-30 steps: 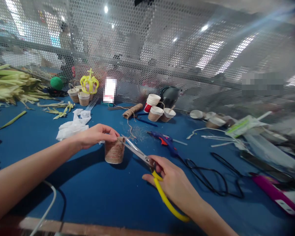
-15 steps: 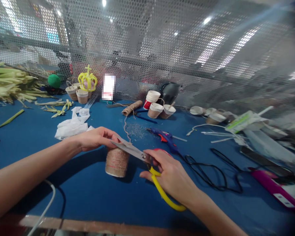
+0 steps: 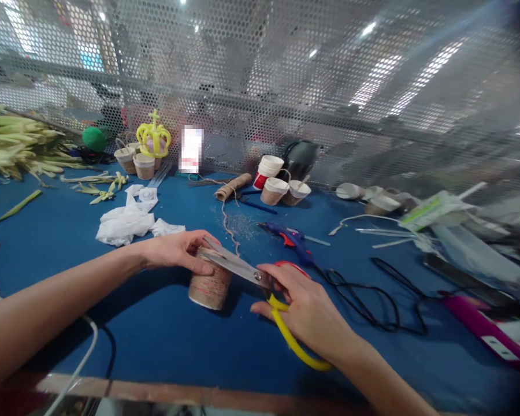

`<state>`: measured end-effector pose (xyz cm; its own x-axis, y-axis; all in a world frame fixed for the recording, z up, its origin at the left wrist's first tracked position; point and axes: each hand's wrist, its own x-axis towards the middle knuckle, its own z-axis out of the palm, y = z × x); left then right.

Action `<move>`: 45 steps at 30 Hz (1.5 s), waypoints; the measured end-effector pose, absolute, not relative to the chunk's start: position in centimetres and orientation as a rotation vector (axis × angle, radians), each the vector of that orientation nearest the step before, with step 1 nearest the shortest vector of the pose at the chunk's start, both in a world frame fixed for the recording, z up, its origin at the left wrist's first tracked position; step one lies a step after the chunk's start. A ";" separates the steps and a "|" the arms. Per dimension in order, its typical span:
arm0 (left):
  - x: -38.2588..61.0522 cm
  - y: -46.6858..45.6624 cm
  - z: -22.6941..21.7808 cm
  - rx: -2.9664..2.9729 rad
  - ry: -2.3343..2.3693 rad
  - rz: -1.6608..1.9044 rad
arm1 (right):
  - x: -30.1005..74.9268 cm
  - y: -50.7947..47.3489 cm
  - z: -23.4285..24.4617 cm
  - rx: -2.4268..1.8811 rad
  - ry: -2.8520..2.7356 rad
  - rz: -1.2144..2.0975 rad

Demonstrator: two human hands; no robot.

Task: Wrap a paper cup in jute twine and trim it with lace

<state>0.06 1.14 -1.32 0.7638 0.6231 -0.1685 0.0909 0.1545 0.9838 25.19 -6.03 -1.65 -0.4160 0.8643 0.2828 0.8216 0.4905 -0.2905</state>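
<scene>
My left hand (image 3: 173, 252) is closed around the far upper side of a twine-wrapped cup (image 3: 210, 287), its thumb pressed on the near wall. The cup stands tilted on the blue table, its rim partly hidden by fingers and blades. With my right hand (image 3: 309, 309) I grip scissors (image 3: 241, 268) with one yellow and one red handle loop. Their blades are parted and lie across the cup's top, tips by my left fingers. A loose twine strand (image 3: 227, 224) runs from behind the blades back to a twine roll (image 3: 233, 187).
A blue glue gun (image 3: 295, 241) lies right of centre with its black cord. White tissue (image 3: 125, 224) sits beyond my left forearm. Small cups (image 3: 274, 191) and a yellow crown (image 3: 153, 138) stand at the back before a perforated metal screen. A magenta power strip (image 3: 487, 329) lies at right.
The scissor blades have spread further apart. My left thumb has come down onto the cup's wall, and the cup has shifted and tilted slightly. The tissue behind my left hand shows more.
</scene>
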 end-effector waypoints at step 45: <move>0.6 0.3 -1.4 1.394 0.692 0.476 | 24.9 -5.9 -0.9 -1.628 -2.123 0.221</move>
